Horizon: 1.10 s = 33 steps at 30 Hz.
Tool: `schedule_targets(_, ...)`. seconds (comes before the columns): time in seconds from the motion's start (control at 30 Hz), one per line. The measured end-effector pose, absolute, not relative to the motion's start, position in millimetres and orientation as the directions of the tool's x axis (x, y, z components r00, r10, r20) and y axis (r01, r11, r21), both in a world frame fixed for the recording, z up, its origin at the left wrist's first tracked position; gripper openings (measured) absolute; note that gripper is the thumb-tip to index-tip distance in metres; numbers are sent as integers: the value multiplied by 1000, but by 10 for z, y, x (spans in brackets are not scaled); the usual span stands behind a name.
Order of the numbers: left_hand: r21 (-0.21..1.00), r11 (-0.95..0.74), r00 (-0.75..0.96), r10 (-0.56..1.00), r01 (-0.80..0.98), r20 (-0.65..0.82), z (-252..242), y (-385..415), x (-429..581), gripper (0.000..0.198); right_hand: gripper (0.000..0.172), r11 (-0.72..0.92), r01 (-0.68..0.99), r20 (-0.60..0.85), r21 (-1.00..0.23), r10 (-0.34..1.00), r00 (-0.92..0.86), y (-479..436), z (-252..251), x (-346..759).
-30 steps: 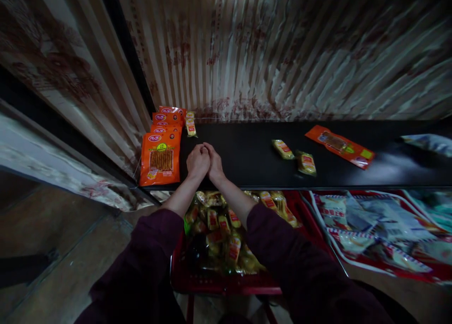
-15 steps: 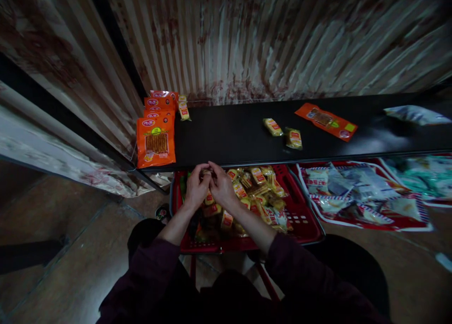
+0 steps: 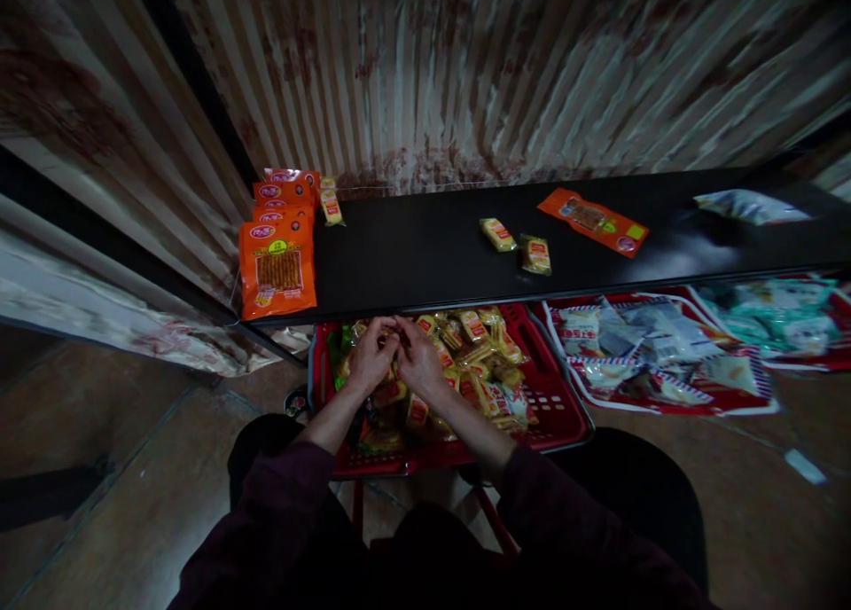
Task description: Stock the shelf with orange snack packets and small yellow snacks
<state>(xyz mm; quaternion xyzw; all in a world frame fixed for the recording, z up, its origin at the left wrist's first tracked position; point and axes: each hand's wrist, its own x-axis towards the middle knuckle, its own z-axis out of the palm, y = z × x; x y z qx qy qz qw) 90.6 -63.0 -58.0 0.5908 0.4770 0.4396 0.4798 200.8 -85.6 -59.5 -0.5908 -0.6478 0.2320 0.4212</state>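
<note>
My left hand (image 3: 373,359) and my right hand (image 3: 418,359) meet over a red basket (image 3: 562,415), fingertips close together and fingers curled. Whatever lies between the fingers is hidden by the hands and too dark to name. Below them the basket is heaped with small yellow wrapped snack packs (image 3: 473,326), each with a red and white label. Just beyond the hands runs the front edge of a black shelf (image 3: 405,255). On it, two yellow snack packs (image 3: 498,234) lie near the middle, and another pair (image 3: 331,204) stands at the left.
Orange snack bags (image 3: 277,269) stand in a row at the shelf's left end. A single orange packet (image 3: 594,221) and a silvery bag (image 3: 751,207) lie farther right. Under the shelf are a basket of white bags (image 3: 655,340) and one of green packs (image 3: 791,322). A pleated curtain (image 3: 425,78) hangs behind.
The view has shifted slightly, so shelf and baskets sit farther left. My hands stay together over the basket, drawn a little back from the shelf edge, fingers still curled.
</note>
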Motion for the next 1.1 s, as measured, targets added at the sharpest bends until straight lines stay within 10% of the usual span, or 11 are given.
schedule_targets(1.1,947,319,156,934,34,-320,-985,-607,1145,35,46,19,698,143,-716,982,120,-868,-985,2454)
